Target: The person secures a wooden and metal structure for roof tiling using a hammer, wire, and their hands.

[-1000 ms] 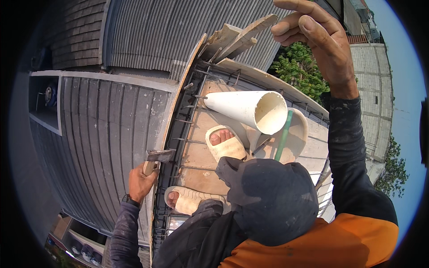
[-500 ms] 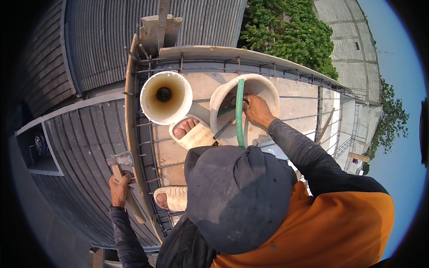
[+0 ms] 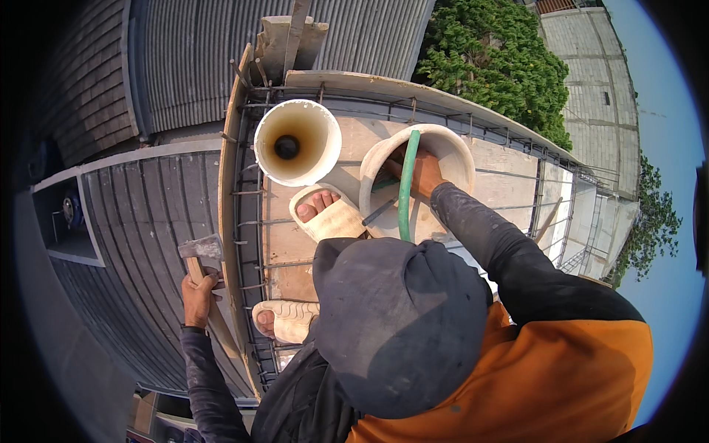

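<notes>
One left hand (image 3: 198, 299): fingers and thumb wrapped round the handle of a wooden-handled hatchet (image 3: 194, 269), grey metal head uppermost, held just outside the edge board (image 3: 228, 192) along the left of the plywood deck (image 3: 284, 244). One white pipe (image 3: 319, 151): open end up, near the deck's far left corner. Two cream sandals (image 3: 340, 221): worn, toward the deck's left edge. One pale bucket (image 3: 459, 159): right of the pipe, near the deck's far edge, a green hose-like bar (image 3: 408, 177) crossing its mouth. One right hand (image 3: 422, 176): inside the bucket, fingers lost in shadow beyond the bar; spread, pressed together or pinching, cannot tell. Change noted: this hand, raised clear a second ago, sits deeper in the bucket than half a second ago. Judged meaning: attention lies with the bucket's contents; the hatchet appears idle.
</notes>
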Available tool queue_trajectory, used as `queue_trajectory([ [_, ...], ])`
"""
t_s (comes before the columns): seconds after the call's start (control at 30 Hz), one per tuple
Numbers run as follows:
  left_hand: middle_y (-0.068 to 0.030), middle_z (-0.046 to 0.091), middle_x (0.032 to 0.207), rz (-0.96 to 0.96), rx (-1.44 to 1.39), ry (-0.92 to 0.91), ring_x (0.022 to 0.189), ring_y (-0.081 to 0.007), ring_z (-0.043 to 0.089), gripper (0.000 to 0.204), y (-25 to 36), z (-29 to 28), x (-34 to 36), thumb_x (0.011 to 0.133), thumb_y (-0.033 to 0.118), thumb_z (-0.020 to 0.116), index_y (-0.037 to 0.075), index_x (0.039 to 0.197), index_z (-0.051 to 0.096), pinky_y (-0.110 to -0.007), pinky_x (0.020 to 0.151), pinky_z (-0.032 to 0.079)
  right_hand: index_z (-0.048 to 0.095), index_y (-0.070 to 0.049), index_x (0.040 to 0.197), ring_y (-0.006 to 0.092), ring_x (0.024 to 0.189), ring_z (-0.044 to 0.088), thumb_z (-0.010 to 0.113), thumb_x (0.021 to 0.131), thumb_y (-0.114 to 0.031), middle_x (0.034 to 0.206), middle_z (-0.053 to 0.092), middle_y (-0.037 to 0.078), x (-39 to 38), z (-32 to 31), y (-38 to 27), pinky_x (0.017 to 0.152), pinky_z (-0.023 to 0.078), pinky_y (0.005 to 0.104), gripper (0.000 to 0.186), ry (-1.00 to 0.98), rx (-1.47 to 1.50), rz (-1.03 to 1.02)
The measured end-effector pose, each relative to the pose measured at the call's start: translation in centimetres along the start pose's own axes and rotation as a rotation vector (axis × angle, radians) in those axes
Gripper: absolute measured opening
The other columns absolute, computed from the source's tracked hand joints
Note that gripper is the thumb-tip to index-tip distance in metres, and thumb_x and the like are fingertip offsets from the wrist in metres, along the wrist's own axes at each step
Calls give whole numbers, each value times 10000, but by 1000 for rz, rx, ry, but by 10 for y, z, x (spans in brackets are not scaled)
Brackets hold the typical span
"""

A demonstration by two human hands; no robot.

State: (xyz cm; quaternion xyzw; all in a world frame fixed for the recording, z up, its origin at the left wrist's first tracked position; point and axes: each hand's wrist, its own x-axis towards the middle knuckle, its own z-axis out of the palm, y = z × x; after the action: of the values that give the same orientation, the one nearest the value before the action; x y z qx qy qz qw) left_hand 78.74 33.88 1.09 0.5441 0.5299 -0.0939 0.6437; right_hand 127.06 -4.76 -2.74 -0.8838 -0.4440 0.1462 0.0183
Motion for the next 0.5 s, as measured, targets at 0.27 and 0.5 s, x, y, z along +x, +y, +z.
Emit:
queue_trajectory([
  [0.27,-103,795,1020,10,-17,-21,835,-180,777,254,-11,2,7,909,184,676,0,1083,699,-306,603,589,743,26,1232,309,799,772,617,950,-67,954,763,223,9,-58,-30,747,602,462,323,-47,642,442],
  [0.5,-113,811,1051,13,-41,-59,890,-171,794,306,7,-15,8,910,200,684,-1,1140,684,-292,620,587,633,-58,1119,85,692,587,601,1105,-211,828,607,14,-43,-145,-52,606,521,270,157,294,807,465],
])
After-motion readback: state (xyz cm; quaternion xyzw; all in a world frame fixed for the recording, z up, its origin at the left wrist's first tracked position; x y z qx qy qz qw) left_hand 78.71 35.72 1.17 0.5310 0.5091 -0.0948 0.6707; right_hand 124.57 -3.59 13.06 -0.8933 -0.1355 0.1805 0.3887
